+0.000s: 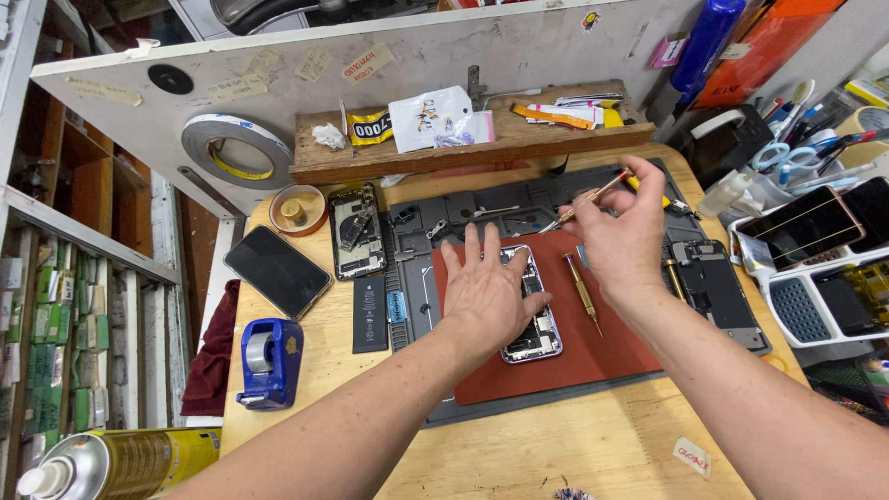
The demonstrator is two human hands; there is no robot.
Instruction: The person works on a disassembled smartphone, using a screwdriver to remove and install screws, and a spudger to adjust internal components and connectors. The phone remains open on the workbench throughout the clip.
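We see an opened phone, back off, internals exposed, lying flat on the red mat, long axis running away from us. Slim gold screwdriver tilted above it, tip pointing left.

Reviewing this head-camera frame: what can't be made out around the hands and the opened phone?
- Opened phone: its upper half is hidden under the left hand.
- Tip of the screwdriver in the right hand: too small to show any screw.
- Spray can: cut off by the bottom-left edge.
- Parts on the wooden shelf: too small to identify.
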